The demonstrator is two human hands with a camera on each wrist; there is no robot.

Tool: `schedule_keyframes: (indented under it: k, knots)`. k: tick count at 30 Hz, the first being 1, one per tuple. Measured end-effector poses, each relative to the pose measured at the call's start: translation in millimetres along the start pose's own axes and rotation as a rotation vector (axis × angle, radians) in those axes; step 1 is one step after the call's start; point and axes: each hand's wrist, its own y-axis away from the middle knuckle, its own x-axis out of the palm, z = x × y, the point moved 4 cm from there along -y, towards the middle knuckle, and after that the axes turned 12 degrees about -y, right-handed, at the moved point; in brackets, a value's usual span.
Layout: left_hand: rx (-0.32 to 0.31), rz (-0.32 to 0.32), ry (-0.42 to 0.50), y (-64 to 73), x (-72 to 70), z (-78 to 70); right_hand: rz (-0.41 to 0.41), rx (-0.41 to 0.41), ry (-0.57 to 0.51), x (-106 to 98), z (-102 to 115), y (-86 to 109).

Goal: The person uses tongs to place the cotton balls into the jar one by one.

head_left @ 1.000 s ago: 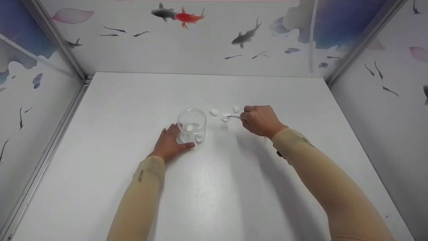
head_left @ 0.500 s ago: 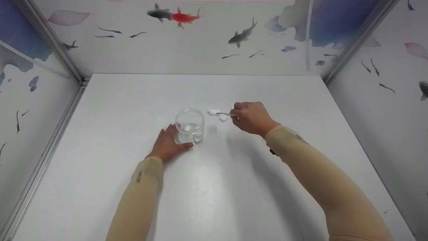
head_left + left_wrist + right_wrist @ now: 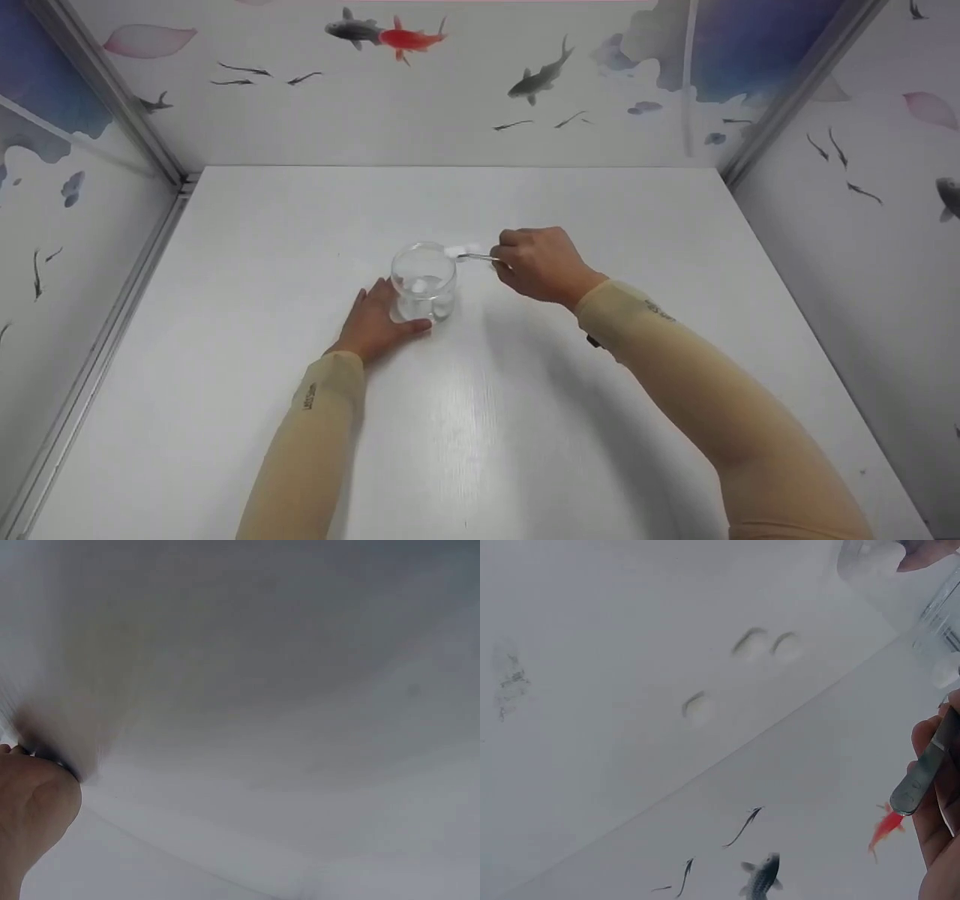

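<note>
In the head view my left hand [image 3: 379,322] holds a clear jar [image 3: 424,274], thumb in front and fingers along its left side. White cotton balls [image 3: 422,286] lie inside the jar. My right hand [image 3: 544,262] grips metal tweezers [image 3: 477,257], whose tips point left. At the tips a white cotton ball [image 3: 454,251] overlaps the right side of the jar's rim. The right wrist view shows the rounded end of the tweezers between the fingers, and a cotton ball [image 3: 946,671] beside the jar. Only part of my left hand [image 3: 37,802] enters the left wrist view.
More cotton balls [image 3: 786,647] rest on the white table [image 3: 247,247]; in the head view the right hand and tweezers mostly cover them. White panels [image 3: 450,112] printed with fish stand along the back and both sides.
My right hand has moved left with the tweezers, from the cotton balls on the table to the jar's rim, now with a cotton ball at the tips. My left hand stays at the jar.
</note>
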Motion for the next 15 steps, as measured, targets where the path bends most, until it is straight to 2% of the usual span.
schedule_keyframes:
  k: [4, 15]
  knots:
    - [0.002, 0.003, 0.018, 0.7, -0.3, 0.5, -0.013, -0.031, -0.009, 5, 6, -3.2]
    - [0.015, -0.014, 0.012, -0.6, 0.0, 1.0, 0.008, -0.055, -0.028, 16, 10, -5.4]
